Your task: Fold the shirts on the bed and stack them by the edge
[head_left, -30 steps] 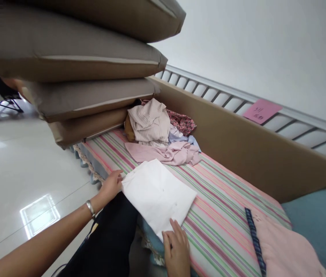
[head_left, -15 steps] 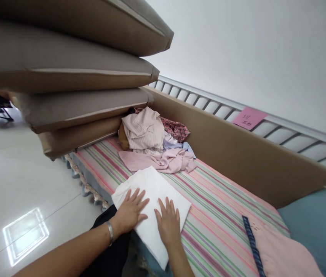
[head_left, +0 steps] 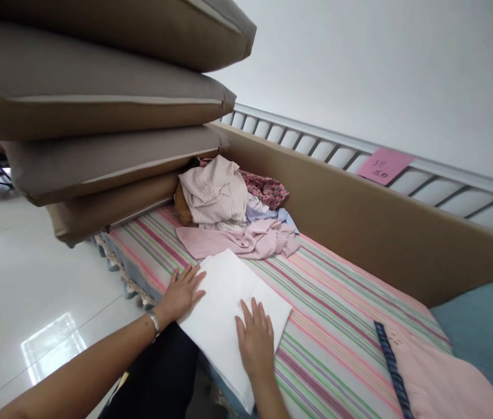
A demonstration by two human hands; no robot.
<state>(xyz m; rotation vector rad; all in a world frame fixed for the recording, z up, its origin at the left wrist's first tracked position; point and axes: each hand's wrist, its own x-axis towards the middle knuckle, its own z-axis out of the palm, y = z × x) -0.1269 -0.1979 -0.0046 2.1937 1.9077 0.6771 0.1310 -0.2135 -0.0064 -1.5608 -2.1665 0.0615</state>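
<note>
A folded white garment (head_left: 229,302) lies on the striped sheet (head_left: 329,314) at the near edge of the bed. My left hand (head_left: 181,293) rests flat at the garment's left edge, fingers spread, with a bracelet on the wrist. Flat on top of the garment's right part lies my right hand (head_left: 255,338), fingers stretched out. Both hands are open and hold nothing.
A pile of loose clothes (head_left: 233,212) sits further up the bed, pink, striped beige and floral. Several brown cushions (head_left: 93,110) are stacked at the left. A brown board (head_left: 360,215) runs along the bed's far side. A pink garment (head_left: 438,384) lies at the lower right.
My left hand has slid leftward from the middle of the white garment to its left edge. My right hand stays flat on it.
</note>
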